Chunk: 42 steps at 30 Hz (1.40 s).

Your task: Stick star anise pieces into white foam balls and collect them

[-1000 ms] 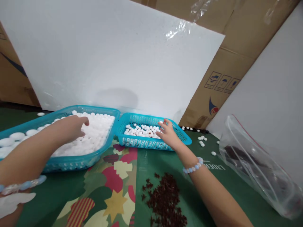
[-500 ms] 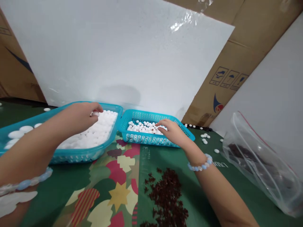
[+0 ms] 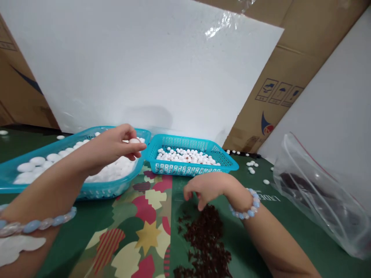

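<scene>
Both hands have shifted: the right hand [image 3: 210,185] has left the small basket [image 3: 185,170], at twelve o'clock from the person, and come down toward six, to the far edge of the dark brown pieces [image 3: 207,235] lying close in at one o'clock. Its digits bend downward with a narrow gap between them; I see nothing in that gap and cannot tell whether they touch the pile. Meanwhile the left hand [image 3: 116,146] has moved slightly toward three o'clock, pinching one white ball [image 3: 134,141] above the large basket [image 3: 107,187] at ten. As I judge it, one hand is supplied and the other is at the brown pieces. More white balls fill both baskets, and a few lie loose on the worktop [image 3: 245,251] at one, near the clear bag [image 3: 319,197] at two.
</scene>
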Tool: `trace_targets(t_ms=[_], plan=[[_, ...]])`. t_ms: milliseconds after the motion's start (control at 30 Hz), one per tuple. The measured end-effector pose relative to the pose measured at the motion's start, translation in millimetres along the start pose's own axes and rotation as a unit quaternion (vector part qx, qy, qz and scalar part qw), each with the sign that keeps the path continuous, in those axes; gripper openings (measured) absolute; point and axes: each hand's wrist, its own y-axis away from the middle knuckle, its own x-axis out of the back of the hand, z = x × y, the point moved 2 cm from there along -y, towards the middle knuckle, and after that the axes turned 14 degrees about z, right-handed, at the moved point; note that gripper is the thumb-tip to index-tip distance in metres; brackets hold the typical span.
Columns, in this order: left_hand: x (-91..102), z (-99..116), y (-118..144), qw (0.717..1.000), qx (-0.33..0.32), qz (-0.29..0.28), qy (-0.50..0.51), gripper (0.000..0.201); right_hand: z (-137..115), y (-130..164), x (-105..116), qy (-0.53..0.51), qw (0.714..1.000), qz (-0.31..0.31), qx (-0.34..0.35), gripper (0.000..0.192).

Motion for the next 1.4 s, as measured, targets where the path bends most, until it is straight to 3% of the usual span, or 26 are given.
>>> trace_targets(t_ms=[133,233,400,633,1067,1267,1400], plan=[[-4.7,0.3,1.0,0.990,-0.004,-0.018,0.141,0.019,-0.4,-9.0,-7.3,0.020,0.999,-0.045,-0.016,0.034],[-8.2,-0.3,2.7,0.983,-0.015,-0.061,0.175,0.015,0.0,-13.3,-12.4,0.026,0.998,-0.053,-0.022,0.030],[-11.4,3.6,8.7,0.958,-0.058,-0.117,0.256,0.014,-1.2,-11.4,-12.4,0.015,1.000,-0.007,-0.001,0.013],[-13.8,10.1,16.3,0.915,-0.077,-0.152,0.365,0.026,-0.9,-2.2,-2.2,-0.026,0.997,0.066,0.027,0.011],[-15.7,14.3,23.1,0.900,-0.163,-0.186,0.358,0.029,-9.0,6.6,7.9,-0.042,0.990,0.132,0.008,0.006],[-16.5,17.0,25.3,0.898,-0.159,-0.193,0.361,0.023,-14.6,13.3,13.0,-0.042,0.985,0.168,0.016,0.008],[-16.5,19.5,29.2,0.904,-0.145,-0.195,0.353,0.014,-21.8,18.5,17.2,-0.034,0.982,0.176,0.057,0.004]])
